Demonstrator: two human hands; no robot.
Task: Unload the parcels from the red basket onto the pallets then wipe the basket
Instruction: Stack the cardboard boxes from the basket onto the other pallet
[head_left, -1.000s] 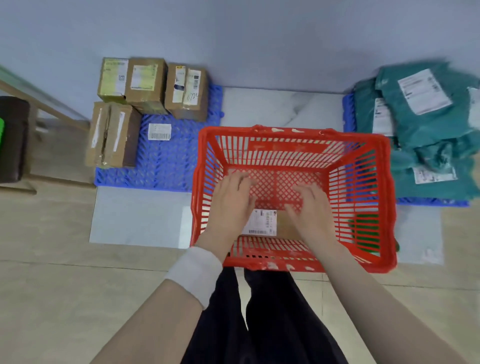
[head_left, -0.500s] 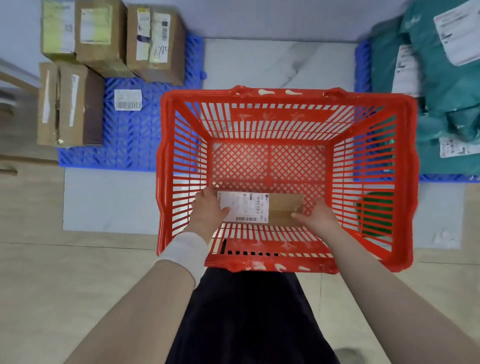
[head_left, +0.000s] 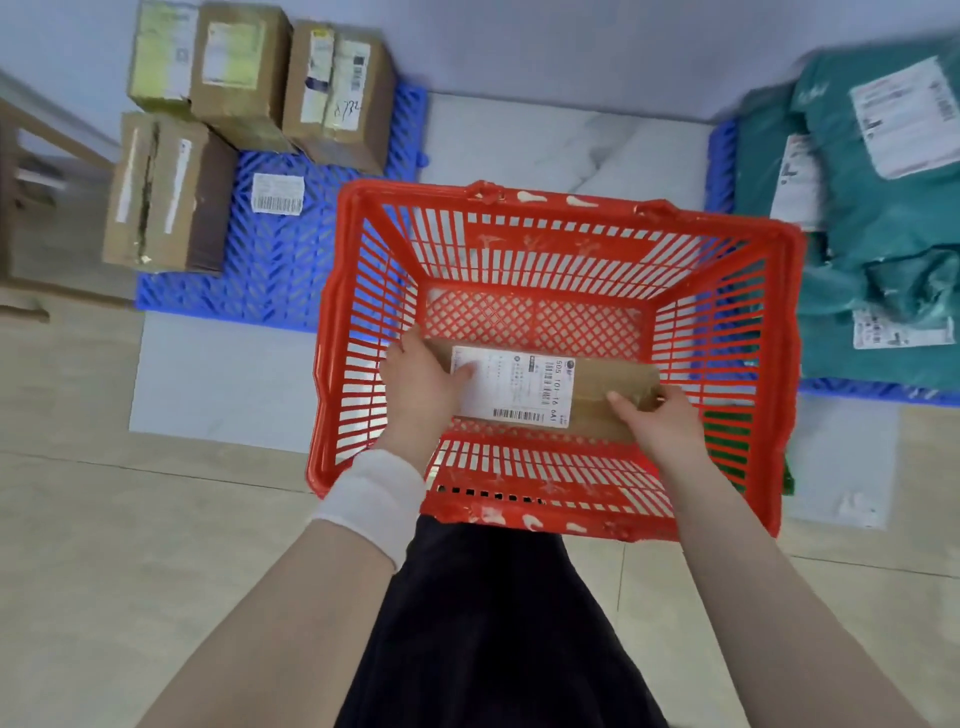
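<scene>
Blue plastic pallets, two of them, lie ahead of you: the left pallet (head_left: 291, 270) carries four cardboard boxes (head_left: 239, 73), the right pallet (head_left: 883, 392) a heap of teal mailer bags (head_left: 893, 218) too overlapped to count. Between them stands your one red basket (head_left: 571, 205), with a single brown parcel (head_left: 602, 395) inside by its near wall. Your left hand (head_left: 421, 389) grips the parcel's labelled end and your right hand (head_left: 660, 421) its bare end, fingers curled round it.

You look at a glossy red plastic basket (head_left: 784, 364), a matt brown cardboard parcel (head_left: 602, 395) with a smooth white paper label (head_left: 511, 384), a ribbed blue plastic pallet (head_left: 291, 260) and slightly shiny teal plastic mailers (head_left: 883, 218).
</scene>
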